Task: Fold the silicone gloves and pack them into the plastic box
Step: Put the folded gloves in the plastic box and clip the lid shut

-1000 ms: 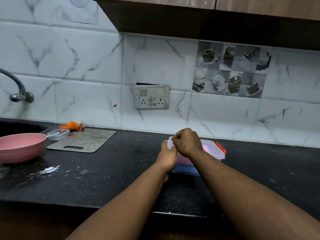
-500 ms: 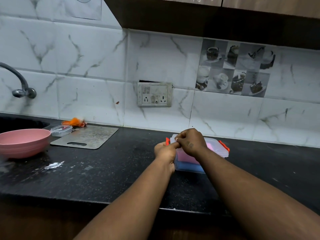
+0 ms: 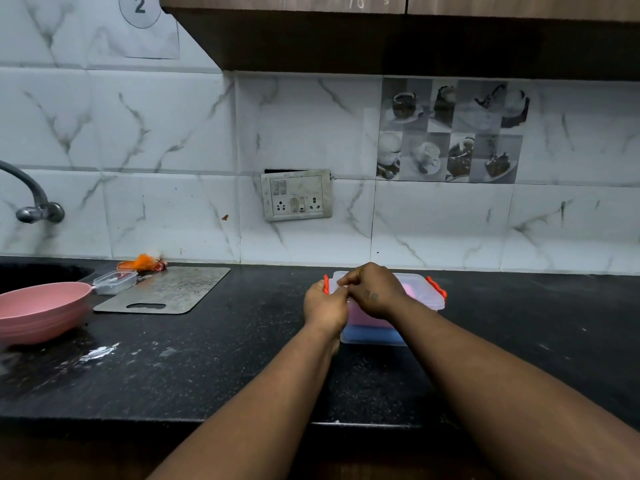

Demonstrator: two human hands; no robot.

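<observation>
A clear plastic box (image 3: pixel 420 292) with orange side clips stands on the black counter near the wall, with its lid on. Pink and blue silicone gloves (image 3: pixel 367 320) show through its wall. My left hand (image 3: pixel 325 306) is at the box's left end, fingers curled by the orange left clip (image 3: pixel 326 284). My right hand (image 3: pixel 372 289) lies over the lid's left part, fingertips pinched at the lid edge and touching my left hand. The orange right clip (image 3: pixel 437 287) stands free.
A pink bowl (image 3: pixel 38 313) sits at the left by the sink. A metal cutting board (image 3: pixel 166 289), a small clear container (image 3: pixel 115 281) and an orange scrap (image 3: pixel 143 262) lie behind it. A tap (image 3: pixel 33 202) juts from the wall; a socket plate (image 3: pixel 296 195) is above the box.
The orange left clip has come into sight beside my left hand. Both hands stay at the box's left end; my head has dropped and tilted slightly.
</observation>
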